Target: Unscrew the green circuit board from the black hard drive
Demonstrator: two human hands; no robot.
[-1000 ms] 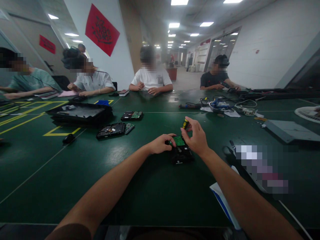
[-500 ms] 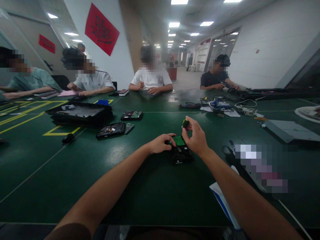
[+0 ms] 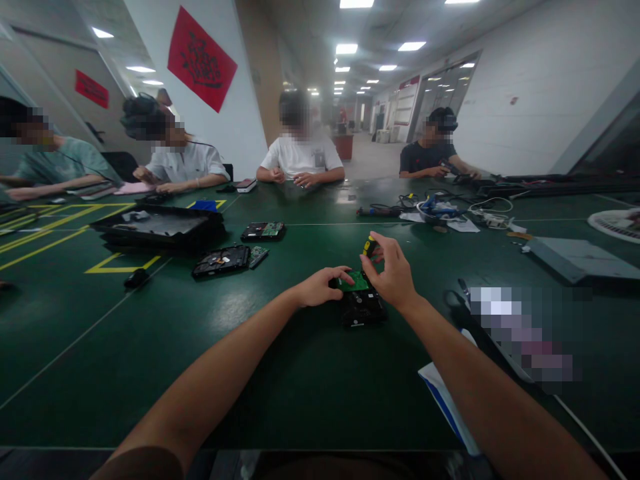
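Observation:
A black hard drive (image 3: pixel 363 308) with a green circuit board (image 3: pixel 356 281) on top lies on the green table (image 3: pixel 280 373) in front of me. My left hand (image 3: pixel 320 287) rests on the drive's left edge, fingers curled over it. My right hand (image 3: pixel 395 275) is closed around a small screwdriver with a yellow-and-black handle (image 3: pixel 369 247), held upright over the circuit board. The screwdriver's tip is hidden behind my fingers.
Two more opened drives (image 3: pixel 223 260) (image 3: pixel 263 231) and a black tray (image 3: pixel 160 227) lie to the left. Cables and tools (image 3: pixel 440 210) sit at the back right. A white and blue booklet (image 3: pixel 447 400) lies under my right forearm. Several people sit around the table's far side.
Both hands stay on the drive; the right hand's fingers shift slightly on the screwdriver handle. The view has tilted a little.

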